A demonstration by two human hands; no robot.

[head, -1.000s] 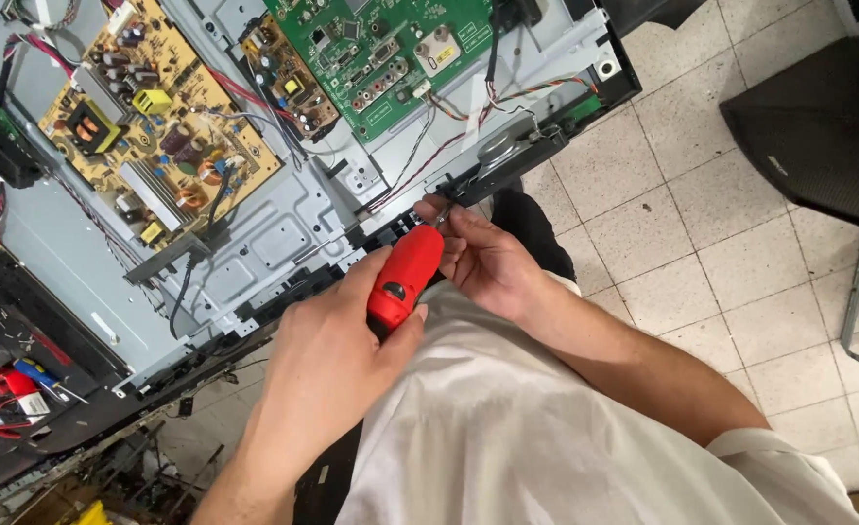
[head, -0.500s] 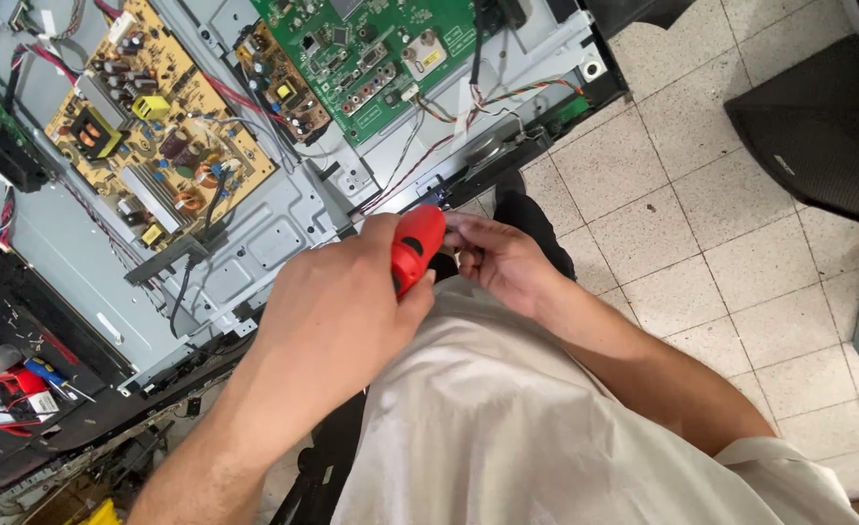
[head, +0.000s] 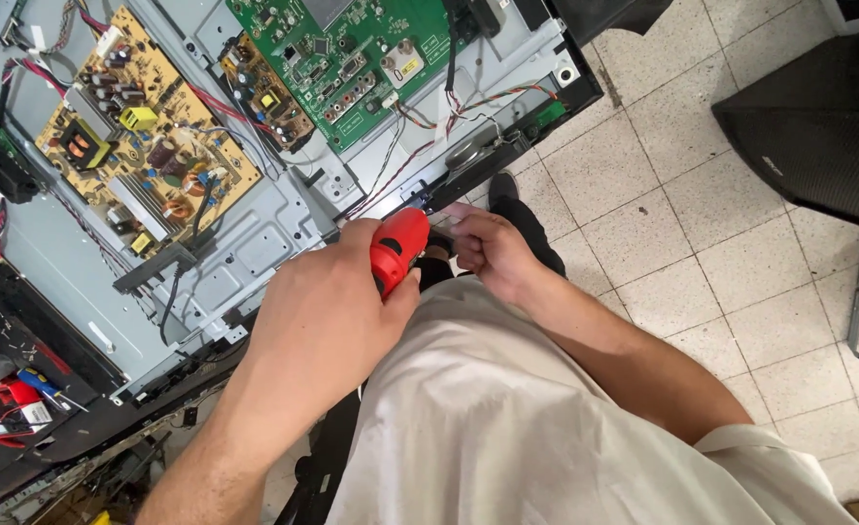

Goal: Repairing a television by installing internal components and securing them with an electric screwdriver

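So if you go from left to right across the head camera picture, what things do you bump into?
Yellow circuit board → green circuit board → red power screwdriver in the left hand → right hand → black case.

Red screwdriver in left hand

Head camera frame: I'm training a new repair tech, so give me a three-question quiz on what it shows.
1. True or false: the left hand is wrapped around the red power screwdriver.
2. Which circuit board lies nearer the screwdriver's tip: A) the green board, B) the tan board?
3. Fill in: the right hand is at the lower edge of the opened ____ chassis, next to the tool's front end.

Key: 1. True. 2. A. 3. Metal; it is the grey back panel that carries both boards.
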